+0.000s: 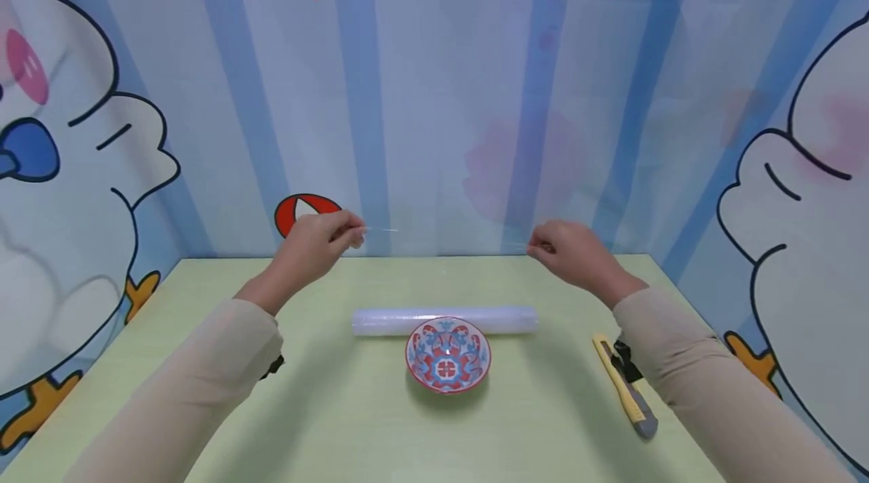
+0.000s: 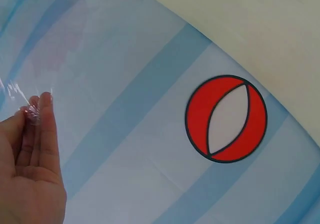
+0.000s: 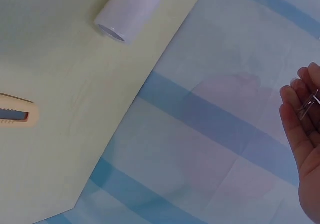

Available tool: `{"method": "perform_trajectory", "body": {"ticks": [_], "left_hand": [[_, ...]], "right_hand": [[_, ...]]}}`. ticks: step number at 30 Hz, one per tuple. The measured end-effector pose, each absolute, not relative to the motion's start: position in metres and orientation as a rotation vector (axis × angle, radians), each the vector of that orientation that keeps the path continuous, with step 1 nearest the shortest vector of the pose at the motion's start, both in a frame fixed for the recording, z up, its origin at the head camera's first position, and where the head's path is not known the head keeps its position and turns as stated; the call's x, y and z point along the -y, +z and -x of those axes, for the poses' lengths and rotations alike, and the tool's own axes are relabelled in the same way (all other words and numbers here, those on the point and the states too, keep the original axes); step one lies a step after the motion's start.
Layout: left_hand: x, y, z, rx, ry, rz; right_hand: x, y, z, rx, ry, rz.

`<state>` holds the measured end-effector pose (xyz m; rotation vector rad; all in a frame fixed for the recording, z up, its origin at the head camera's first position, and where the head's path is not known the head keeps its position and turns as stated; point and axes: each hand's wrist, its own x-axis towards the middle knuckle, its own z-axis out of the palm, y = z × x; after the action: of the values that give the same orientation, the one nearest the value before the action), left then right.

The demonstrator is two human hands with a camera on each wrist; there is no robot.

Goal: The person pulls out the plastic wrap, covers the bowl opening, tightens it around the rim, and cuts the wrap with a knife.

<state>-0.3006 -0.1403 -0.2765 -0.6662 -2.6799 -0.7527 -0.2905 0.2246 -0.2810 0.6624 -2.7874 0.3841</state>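
Both hands are raised over the far part of the table. My left hand (image 1: 319,241) pinches clear plastic wrap (image 2: 34,114) between thumb and fingers. Its counterpart, my right hand (image 1: 573,253), pinches a bunched bit of clear wrap (image 3: 307,106) too. Between the hands the film is nearly invisible; only thin glints near the fingers show in the head view. Below them, a roll of plastic wrap (image 1: 380,321) lies crosswise on the table. A red-rimmed bowl (image 1: 448,355) with a red and blue pattern stands upright just in front of the roll.
A yellow and grey utility knife (image 1: 621,385) lies on the table under the right forearm. The pale green table (image 1: 326,423) ends at a striped blue backdrop (image 1: 434,90) with cartoon ducks on both sides.
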Motion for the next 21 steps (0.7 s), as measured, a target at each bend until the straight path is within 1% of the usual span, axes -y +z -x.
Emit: {"method": "perform_trajectory", "body": {"ticks": [13,21], "left_hand": [[0.144,-0.292,0.244,2.593,-0.721,0.787],[0.151,-0.319,0.210,2.611,-0.713,0.848]], "right_hand": [[-0.230,-0.293,0.240,2.860,0.398,-0.694],[-0.231,-0.311,0.213,2.931,0.370,-0.835]]}}
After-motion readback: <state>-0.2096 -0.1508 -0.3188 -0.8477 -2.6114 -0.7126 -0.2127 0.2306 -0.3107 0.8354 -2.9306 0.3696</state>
